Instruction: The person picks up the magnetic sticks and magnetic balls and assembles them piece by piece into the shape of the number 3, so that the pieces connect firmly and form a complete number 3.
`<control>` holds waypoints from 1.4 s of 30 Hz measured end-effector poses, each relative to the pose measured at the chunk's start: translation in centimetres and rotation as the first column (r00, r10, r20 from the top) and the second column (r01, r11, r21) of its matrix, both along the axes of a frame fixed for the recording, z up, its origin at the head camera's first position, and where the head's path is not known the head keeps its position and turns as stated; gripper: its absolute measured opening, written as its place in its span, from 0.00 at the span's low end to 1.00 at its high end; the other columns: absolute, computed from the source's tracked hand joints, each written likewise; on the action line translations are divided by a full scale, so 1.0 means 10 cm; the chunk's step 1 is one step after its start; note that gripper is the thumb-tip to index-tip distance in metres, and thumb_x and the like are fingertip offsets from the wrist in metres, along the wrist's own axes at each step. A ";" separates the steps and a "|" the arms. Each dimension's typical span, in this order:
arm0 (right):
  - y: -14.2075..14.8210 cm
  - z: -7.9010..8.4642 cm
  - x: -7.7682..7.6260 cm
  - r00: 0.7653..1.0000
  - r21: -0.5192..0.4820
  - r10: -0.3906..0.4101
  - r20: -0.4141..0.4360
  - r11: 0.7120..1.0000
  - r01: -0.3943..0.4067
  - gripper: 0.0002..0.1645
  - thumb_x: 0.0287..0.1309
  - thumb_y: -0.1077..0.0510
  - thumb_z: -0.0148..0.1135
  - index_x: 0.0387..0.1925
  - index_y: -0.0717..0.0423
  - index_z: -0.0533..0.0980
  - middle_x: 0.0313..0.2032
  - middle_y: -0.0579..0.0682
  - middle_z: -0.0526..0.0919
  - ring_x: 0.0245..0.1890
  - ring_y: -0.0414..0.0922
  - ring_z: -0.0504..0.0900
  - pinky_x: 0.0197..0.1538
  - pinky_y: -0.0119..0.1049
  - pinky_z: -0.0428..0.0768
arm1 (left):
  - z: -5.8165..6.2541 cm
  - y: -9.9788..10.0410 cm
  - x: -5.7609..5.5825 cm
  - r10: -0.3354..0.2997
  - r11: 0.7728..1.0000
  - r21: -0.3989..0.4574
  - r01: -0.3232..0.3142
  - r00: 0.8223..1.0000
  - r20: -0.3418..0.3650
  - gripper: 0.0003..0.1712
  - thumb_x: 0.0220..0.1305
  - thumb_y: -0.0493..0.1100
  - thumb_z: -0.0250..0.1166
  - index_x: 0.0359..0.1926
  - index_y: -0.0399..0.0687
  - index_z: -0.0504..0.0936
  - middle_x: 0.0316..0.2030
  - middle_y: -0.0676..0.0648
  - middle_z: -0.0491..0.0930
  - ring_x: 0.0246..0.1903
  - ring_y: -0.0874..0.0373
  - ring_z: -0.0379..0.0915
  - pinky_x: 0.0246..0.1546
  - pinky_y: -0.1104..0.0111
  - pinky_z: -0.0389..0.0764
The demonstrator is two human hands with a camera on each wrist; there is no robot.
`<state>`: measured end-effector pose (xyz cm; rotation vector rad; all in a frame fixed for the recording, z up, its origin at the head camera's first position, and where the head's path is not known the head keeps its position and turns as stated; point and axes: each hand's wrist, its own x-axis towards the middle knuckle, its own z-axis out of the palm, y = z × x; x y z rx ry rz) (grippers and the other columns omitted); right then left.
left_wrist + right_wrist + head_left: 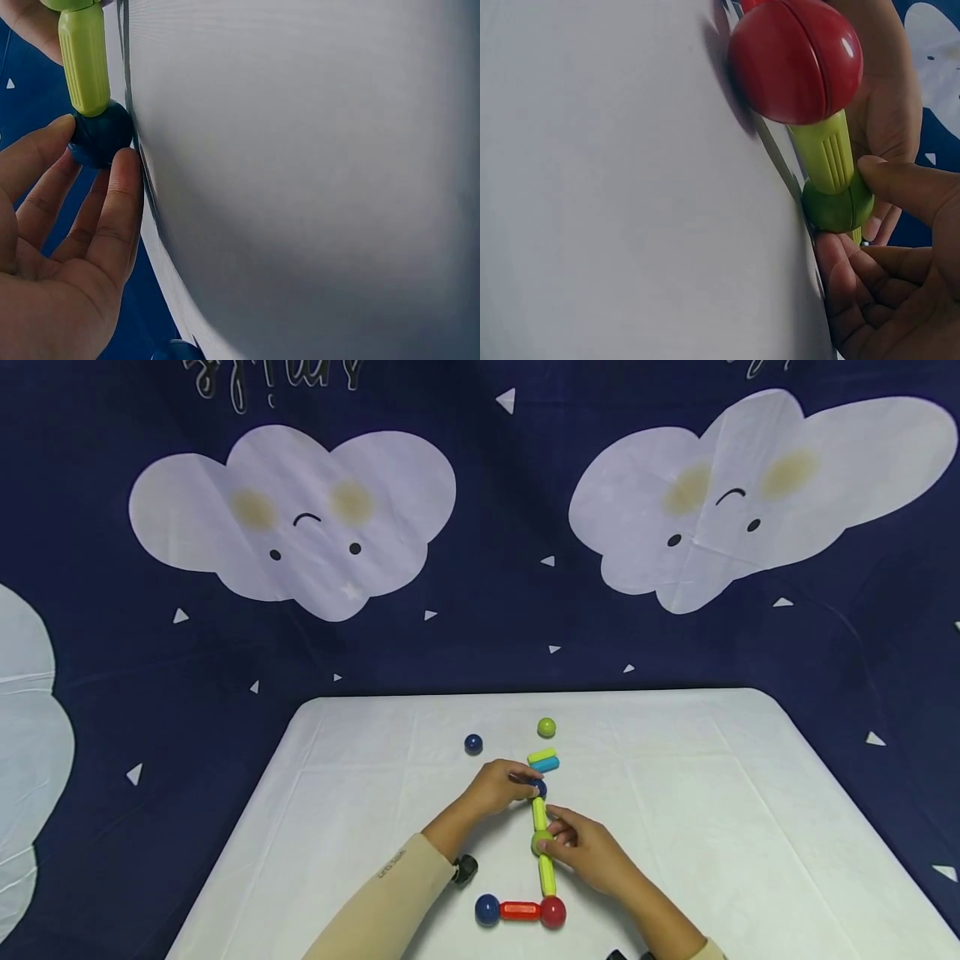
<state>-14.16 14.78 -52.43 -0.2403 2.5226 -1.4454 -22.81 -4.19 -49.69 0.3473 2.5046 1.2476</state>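
Though probably light, hard, kinda slick, seemed easiest side-on: pinched green ball (pixel 837 210) in right hand (pixel 590 853), blue ball (pixel 103 139) beyond it in left hand (pixel 495 787).

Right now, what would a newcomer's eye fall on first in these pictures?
Probably the big pale clouds on the dark blue backdrop behind the white table. Next, low in the head view, the L-shaped chain of balls and rods: the left hand pinches the blue ball at its far end, the right hand the green ball midway along the long side. In the right wrist view, the red ball at the chain's corner stands out near the top.
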 end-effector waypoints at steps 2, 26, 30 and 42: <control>0.01 0.01 0.00 1.000 0.000 -0.014 0.002 1.000 0.014 0.38 0.59 0.50 0.73 0.66 0.63 0.72 0.41 0.47 0.84 0.38 0.38 0.80 0.40 0.26 0.79 | 0.01 0.02 0.00 -0.001 1.000 0.002 0.001 1.000 -0.004 0.12 0.63 0.44 0.71 0.48 0.54 0.89 0.44 0.50 0.87 0.43 0.58 0.81 0.39 0.66 0.82; 0.01 0.01 0.01 1.000 0.004 -0.024 -0.006 1.000 0.024 0.37 0.58 0.51 0.73 0.65 0.64 0.73 0.41 0.48 0.84 0.38 0.39 0.80 0.41 0.26 0.80 | 0.00 -0.03 -0.10 0.041 0.995 0.094 -0.041 0.999 0.004 0.15 0.63 0.43 0.71 0.51 0.49 0.87 0.48 0.45 0.86 0.39 0.58 0.84 0.37 0.65 0.85; 0.02 0.02 0.01 1.000 0.007 -0.028 0.000 1.000 0.028 0.37 0.58 0.51 0.73 0.65 0.64 0.73 0.41 0.48 0.84 0.39 0.40 0.80 0.41 0.27 0.80 | -0.01 -0.03 -0.15 0.068 0.994 0.090 -0.066 0.997 -0.022 0.14 0.64 0.42 0.70 0.50 0.48 0.87 0.47 0.44 0.87 0.36 0.57 0.83 0.34 0.67 0.84; 0.08 0.03 0.02 0.999 0.014 -0.030 -0.011 0.999 0.030 0.39 0.57 0.51 0.73 0.65 0.65 0.73 0.41 0.48 0.85 0.39 0.40 0.81 0.42 0.26 0.80 | -0.01 0.08 -0.21 0.093 0.994 0.061 -0.089 0.994 -0.054 0.10 0.64 0.40 0.69 0.46 0.48 0.89 0.43 0.45 0.86 0.34 0.58 0.82 0.30 0.71 0.82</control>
